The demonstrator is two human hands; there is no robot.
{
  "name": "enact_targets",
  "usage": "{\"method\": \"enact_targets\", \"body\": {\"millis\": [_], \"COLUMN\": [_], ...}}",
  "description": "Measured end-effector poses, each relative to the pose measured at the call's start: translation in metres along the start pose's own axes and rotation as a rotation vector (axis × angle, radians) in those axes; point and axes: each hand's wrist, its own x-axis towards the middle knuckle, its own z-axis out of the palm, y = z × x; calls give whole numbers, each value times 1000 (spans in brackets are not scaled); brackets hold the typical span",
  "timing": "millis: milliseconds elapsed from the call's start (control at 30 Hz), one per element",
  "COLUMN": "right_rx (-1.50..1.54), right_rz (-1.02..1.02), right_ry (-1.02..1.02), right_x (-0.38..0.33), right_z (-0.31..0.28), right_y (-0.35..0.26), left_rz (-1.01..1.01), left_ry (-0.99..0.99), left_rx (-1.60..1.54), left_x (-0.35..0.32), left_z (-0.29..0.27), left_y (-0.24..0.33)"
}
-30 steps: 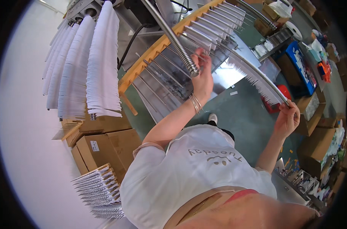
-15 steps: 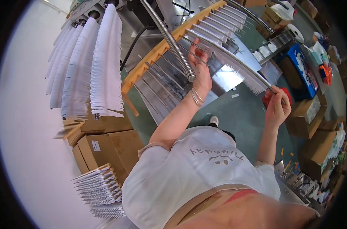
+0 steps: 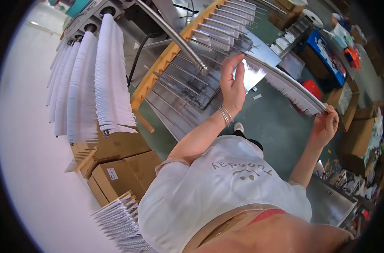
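A long thin metal rod strung with many thin white pieces slants across the upper right, its fringe hanging down. My right hand is closed around its lower right end. At its upper left end is my left hand, with curved fingers and the thumb close together at the rod's tip; the exact contact is partly hidden. Just left of that hand stands a wooden rack bar with several bare metal rods. Farther up the same bar, other rods carry white pieces.
A ridged metal shaft juts down near my left hand. Shafts packed with white pieces hang at left, above cardboard boxes. A metal table lies beneath the rack; a blue bin and a red round object are at right.
The rod with white pieces has moved right and away from the rack along with my right hand. My left hand has left the rack's rods for the rod's upper left end.
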Motion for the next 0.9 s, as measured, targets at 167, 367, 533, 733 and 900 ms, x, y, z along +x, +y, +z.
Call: {"method": "enact_targets", "body": {"millis": [167,367,533,733,900], "right_rx": [-6,-15,-130,-11,84], "right_rz": [-20,-39,-129,-267,-461], "right_ry": [21,-17,-230,-117,-125], "right_x": [-5,5,24,9,-16], "right_z": [-17,-8,17,14,19], "right_y": [-44,-108,-135,-149,-159], "left_rz": [-138,-62,-42,119,385], "left_ry": [-12,-144,-120,-166,-239], "left_rx": [-185,-292,-402,-335,-209], "left_x": [-8,-5,14,18,27], "left_z": [24,33,17,21,20], "left_y": [33,75,97,119,138]}}
